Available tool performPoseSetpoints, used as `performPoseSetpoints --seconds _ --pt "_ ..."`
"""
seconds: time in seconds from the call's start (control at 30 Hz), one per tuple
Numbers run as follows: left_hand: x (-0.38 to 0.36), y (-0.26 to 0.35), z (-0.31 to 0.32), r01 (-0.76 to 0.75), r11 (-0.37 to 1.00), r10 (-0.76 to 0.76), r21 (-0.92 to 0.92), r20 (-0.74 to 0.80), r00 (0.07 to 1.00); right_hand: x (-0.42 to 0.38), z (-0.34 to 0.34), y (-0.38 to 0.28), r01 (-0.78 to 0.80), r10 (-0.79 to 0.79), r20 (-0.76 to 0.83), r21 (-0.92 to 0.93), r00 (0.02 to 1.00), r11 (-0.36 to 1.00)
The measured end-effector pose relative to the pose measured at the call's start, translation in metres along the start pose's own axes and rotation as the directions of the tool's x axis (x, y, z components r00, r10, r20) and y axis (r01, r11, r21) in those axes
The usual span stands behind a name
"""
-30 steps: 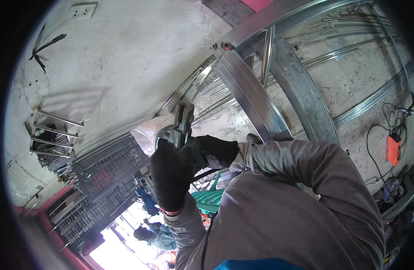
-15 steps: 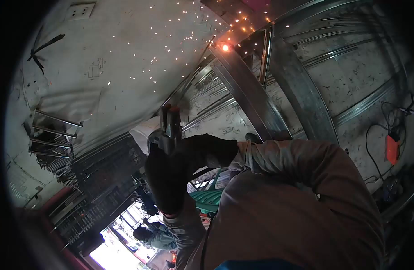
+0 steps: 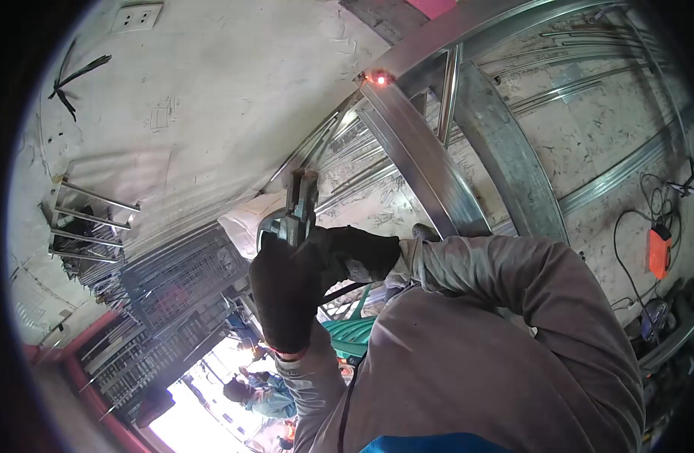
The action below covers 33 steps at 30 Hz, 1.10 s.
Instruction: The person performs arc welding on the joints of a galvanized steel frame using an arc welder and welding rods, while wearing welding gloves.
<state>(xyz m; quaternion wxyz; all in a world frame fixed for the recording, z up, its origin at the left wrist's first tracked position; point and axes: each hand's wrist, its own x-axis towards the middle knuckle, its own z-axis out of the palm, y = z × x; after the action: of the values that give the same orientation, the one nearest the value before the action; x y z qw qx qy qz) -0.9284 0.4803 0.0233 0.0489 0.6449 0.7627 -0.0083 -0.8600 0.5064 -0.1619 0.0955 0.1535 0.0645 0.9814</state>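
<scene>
Dark gloves cover both hands, which meet at what looks like a welding electrode holder [image 3: 300,202]. My left hand [image 3: 285,291] is closed around its lower end. From the right, my right hand [image 3: 358,253] closes against the same tool; its fingers are partly hidden. The holder's jaws point up, and a thin rod seems to lead toward a steel frame. On the end of a broad steel bar [image 3: 422,155], at the joint with the long steel rail [image 3: 479,26], a small spot [image 3: 381,79] glows red. A narrower steel bar [image 3: 449,98] stands beside it.
A curved steel bar [image 3: 513,151] and thin rods lie on the scuffed floor. At right is an orange device [image 3: 659,253] with a black cable. Metal racks [image 3: 185,279] stand left; a person [image 3: 264,396] crouches near the bright doorway. A green plastic item [image 3: 348,332] is beside my torso.
The shower of sparks and bright flare have died down to a red glow. The view is brighter. Both hands and the holder have shifted slightly right.
</scene>
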Motion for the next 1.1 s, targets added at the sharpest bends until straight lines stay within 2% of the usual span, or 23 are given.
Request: performPoseSetpoints --seconds 0.07,0.2,0.23,0.3,0.33,0.37,0.4,0.43,0.5,0.53,0.57,0.6,0.63,0.7,0.73,0.8,0.83,0.93,0.97,1.0,1.03,1.07,1.1 --pt "0.001 0.002 -0.002 -0.015 0.999 0.015 -0.041 -0.011 1.0 0.001 0.004 0.001 0.033 -0.033 0.034 0.004 0.999 0.999" --pt "-0.001 -0.002 0.001 -0.016 0.993 0.014 -0.113 -0.019 1.0 0.003 -0.004 0.003 0.001 -0.002 0.022 0.019 1.0 1.0" --pt "-0.003 -0.004 0.001 -0.104 0.994 0.105 0.017 -0.039 0.994 0.004 -0.007 0.004 0.018 -0.018 0.055 0.003 0.998 1.0" --pt "-0.002 -0.002 -0.001 -0.188 0.971 0.197 0.147 -0.046 0.979 0.003 -0.009 0.005 0.061 -0.058 0.089 -0.033 0.994 0.998" --pt "0.004 0.002 -0.004 0.083 0.996 -0.079 -0.033 0.111 0.991 0.003 -0.012 0.006 0.027 -0.026 0.026 -0.024 0.999 0.999" --pt "0.001 -0.002 -0.002 -0.017 0.999 0.015 0.039 0.074 0.997 0.003 -0.013 0.006 -0.006 0.005 -0.039 -0.01 0.999 1.0" --pt "-0.001 -0.006 0.0 -0.113 0.986 0.109 0.12 0.036 0.993 0.007 -0.012 0.01 0.101 -0.104 0.102 0.037 0.989 0.994" --pt "-0.002 -0.01 0.002 -0.197 0.958 0.202 0.207 -0.002 0.979 0.004 -0.013 0.009 0.095 -0.096 0.065 0.007 0.993 0.995" --pt "0.002 -0.007 0.007 -0.246 0.94 0.264 0.237 -0.045 0.964 -0.002 -0.012 0.009 0.099 -0.099 0.025 0.0 0.995 0.995" --pt "0.002 0.001 0.011 0.013 0.992 -0.021 -0.123 -0.062 0.998 -0.004 -0.011 0.01 0.109 -0.11 0.022 0.022 0.994 0.994" --pt "0.002 0.001 0.012 0.062 0.981 -0.074 -0.183 -0.061 0.995 -0.004 -0.011 0.008 0.01 -0.006 -0.042 0.111 0.999 0.994" --pt "0.003 0.001 0.013 0.11 0.964 -0.127 -0.243 -0.059 0.99 -0.004 -0.017 0.008 0.147 -0.139 0.05 -0.254 0.989 0.956" --pt "0.003 0.0 0.014 0.155 0.94 -0.18 -0.302 -0.057 0.982 -0.004 -0.022 0.009 0.3 -0.269 0.14 -0.564 0.953 0.769" --pt "0.004 -0.001 0.014 -0.014 0.986 -0.014 -0.164 -0.169 0.986 -0.005 -0.026 0.012 0.277 -0.23 0.155 -0.545 0.961 0.791" --pt "0.006 0.004 0.008 0.103 0.95 -0.129 -0.293 -0.07 0.989 -0.004 -0.028 0.019 0.287 -0.26 0.125 -0.502 0.957 0.816" --pt "0.005 0.01 0.006 0.227 0.884 -0.251 -0.409 -0.004 0.968 0.001 -0.034 0.02 0.297 -0.287 0.094 -0.457 0.953 0.838" --pt "0.005 0.013 0.005 0.287 0.84 -0.31 -0.46 0.028 0.95 0.006 -0.039 0.014 0.231 -0.207 0.107 -0.569 0.972 0.789" --pt "-0.007 0.0 0.015 0.238 0.856 -0.326 -0.458 -0.124 0.937 0.003 -0.032 0.009 0.299 -0.297 0.157 -0.794 0.942 0.53" --pt "-0.009 -0.002 0.014 0.246 0.823 -0.342 -0.511 -0.102 0.934 0.002 -0.028 0.006 0.206 -0.203 0.07 -0.577 0.977 0.791" --pt "-0.009 -0.003 0.011 0.255 0.788 -0.359 -0.56 -0.082 0.93 0.002 -0.024 0.006 0.148 -0.141 0.049 -0.44 0.989 0.886" --pt "-0.01 -0.007 0.012 0.254 0.79 -0.36 -0.558 -0.087 0.929 0.002 -0.02 0.006 0.082 -0.077 0.027 -0.29 0.997 0.953" --pt "-0.011 -0.011 0.014 0.196 0.841 -0.301 -0.505 -0.135 0.944 0.001 -0.015 0.006 0.045 -0.046 -0.004 -0.132 0.999 0.99" --pt "-0.01 -0.012 0.016 0.136 0.884 -0.238 -0.447 -0.18 0.955 -0.002 -0.008 0.003 0.028 -0.029 -0.017 -0.054 0.999 0.998"
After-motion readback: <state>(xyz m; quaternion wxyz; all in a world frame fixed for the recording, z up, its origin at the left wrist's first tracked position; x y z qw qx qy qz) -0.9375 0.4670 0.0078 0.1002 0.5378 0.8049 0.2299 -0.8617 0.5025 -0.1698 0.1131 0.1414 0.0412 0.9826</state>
